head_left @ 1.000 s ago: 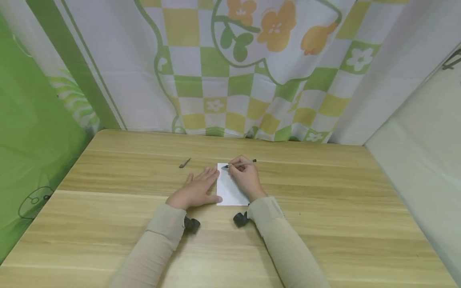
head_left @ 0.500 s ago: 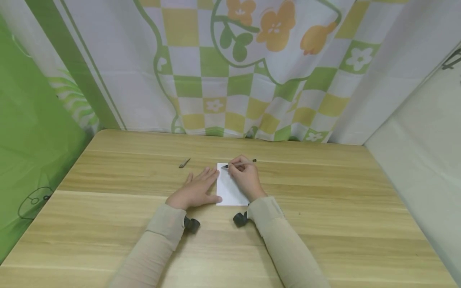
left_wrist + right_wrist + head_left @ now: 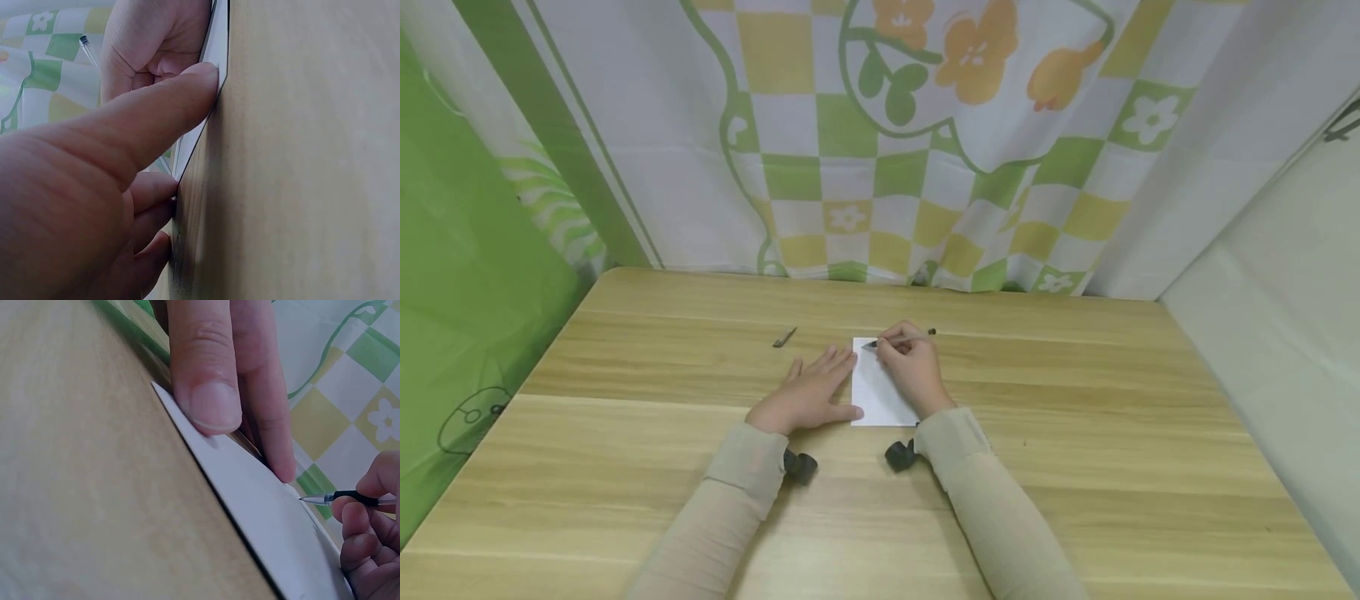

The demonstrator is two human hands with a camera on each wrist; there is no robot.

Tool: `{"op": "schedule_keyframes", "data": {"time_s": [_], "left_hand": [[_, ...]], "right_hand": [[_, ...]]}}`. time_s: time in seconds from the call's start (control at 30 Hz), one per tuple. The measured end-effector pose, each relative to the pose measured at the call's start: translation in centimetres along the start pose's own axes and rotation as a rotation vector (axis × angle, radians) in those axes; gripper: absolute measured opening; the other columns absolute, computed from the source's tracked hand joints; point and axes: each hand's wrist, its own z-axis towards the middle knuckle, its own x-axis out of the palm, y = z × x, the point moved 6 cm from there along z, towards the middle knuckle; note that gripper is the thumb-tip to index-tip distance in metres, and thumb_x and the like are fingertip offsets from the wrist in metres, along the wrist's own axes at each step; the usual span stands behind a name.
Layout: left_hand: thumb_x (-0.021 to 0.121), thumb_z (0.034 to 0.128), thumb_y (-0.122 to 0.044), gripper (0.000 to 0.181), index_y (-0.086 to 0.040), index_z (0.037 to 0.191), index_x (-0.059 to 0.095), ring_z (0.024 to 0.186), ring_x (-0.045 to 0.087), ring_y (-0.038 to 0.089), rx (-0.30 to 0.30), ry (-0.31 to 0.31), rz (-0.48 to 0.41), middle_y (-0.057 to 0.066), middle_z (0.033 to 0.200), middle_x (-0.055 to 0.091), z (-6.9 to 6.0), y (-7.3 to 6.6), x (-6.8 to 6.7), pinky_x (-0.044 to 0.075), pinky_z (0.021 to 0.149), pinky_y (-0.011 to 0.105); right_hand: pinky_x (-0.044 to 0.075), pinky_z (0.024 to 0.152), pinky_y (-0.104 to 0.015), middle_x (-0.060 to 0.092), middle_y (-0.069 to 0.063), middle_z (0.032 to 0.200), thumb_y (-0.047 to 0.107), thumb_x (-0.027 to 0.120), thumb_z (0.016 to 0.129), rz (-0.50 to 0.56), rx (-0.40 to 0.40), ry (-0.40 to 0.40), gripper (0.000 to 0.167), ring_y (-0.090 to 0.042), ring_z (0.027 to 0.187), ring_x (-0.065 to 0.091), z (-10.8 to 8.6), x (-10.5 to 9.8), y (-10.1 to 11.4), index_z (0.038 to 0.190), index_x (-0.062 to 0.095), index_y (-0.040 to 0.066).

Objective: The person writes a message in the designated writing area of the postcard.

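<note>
A white sheet of paper or thin pad (image 3: 880,396) lies on the wooden table. My left hand (image 3: 808,397) is spread flat beside it, with the thumb and fingertips resting on its left edge. Between thumb and fingers, my right hand (image 3: 916,367) pinches a clear pen with a black grip (image 3: 356,499). The pen's tip points left, at or just above the upper left part of the sheet; whether it touches, I cannot tell. Part of the sheet's right side is hidden under the right hand. A pen cap (image 3: 785,337) lies apart, beyond the left hand.
Black camera mounts (image 3: 801,468) sit at both wrists. A patterned curtain (image 3: 895,183) hangs behind the table's far edge (image 3: 700,277). On the left is a green cloth (image 3: 475,292) with a dark cable (image 3: 471,417); a pale wall (image 3: 1262,308) stands on the right.
</note>
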Motion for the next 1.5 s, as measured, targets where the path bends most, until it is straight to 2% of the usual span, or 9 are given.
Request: {"op": "schedule_keyframes", "data": {"time_s": [0.9, 1.23, 1.5], "left_hand": [[0.067, 0.0949, -0.047, 0.091, -0.006, 0.162, 0.02, 0.155, 0.004, 0.034, 0.0, -0.004, 0.001, 0.011, 0.169, 0.009, -0.07, -0.21, -0.21, -0.004, 0.118, 0.067], [0.068, 0.0947, -0.044, 0.092, -0.003, 0.161, 0.02, 0.155, 0.003, 0.035, 0.008, -0.001, -0.022, 0.012, 0.169, 0.008, -0.08, -0.19, -0.14, -0.005, 0.118, 0.068], [0.067, 0.095, -0.046, 0.091, -0.004, 0.161, 0.021, 0.155, 0.005, 0.034, 0.009, -0.005, -0.011, 0.011, 0.169, 0.009, -0.15, -0.28, -0.25, -0.004, 0.118, 0.068]], "right_hand": [[0.054, 0.068, -0.022, 0.071, -0.005, 0.088, 0.012, 0.069, 0.094, -0.025, 0.012, 0.005, 0.005, -0.017, 0.076, 0.063, -0.05, -0.11, 0.21, 0.095, 0.071, 0.007], [0.053, 0.069, -0.022, 0.07, -0.005, 0.086, 0.01, 0.067, 0.093, -0.042, -0.017, 0.011, 0.005, -0.017, 0.077, 0.064, -0.23, -0.06, 0.64, 0.093, 0.07, 0.006], [0.054, 0.072, -0.027, 0.07, -0.005, 0.087, 0.012, 0.067, 0.092, -0.051, -0.014, 0.017, 0.005, -0.018, 0.078, 0.063, -0.24, -0.07, 0.61, 0.093, 0.071, 0.008]]}}
